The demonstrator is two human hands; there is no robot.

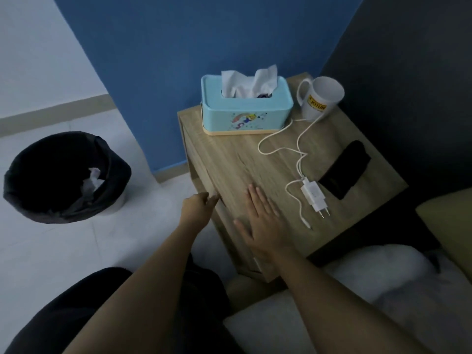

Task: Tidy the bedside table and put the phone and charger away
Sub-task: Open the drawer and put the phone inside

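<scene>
The right hand [263, 226] lies flat, fingers spread, on the tabletop [229, 159]; the left hand [198, 204] curls loosely at its front-left edge, holding nothing. The white charger [314, 196] and black phone [344, 169] lie just right. The white mug [321, 98] reads "JOTUN".

The front and middle of the bedside table [229, 159] top are bare wood, so a hand could slide there. The right hand [263, 223] lies flat on the near part. At the back, the tissue box [246, 111] and the white cup [320, 98] block the way. On the right side, the white cable [297, 146] loops across the wood, with the charger [315, 198] and the black phone [344, 172] just beside it.
</scene>
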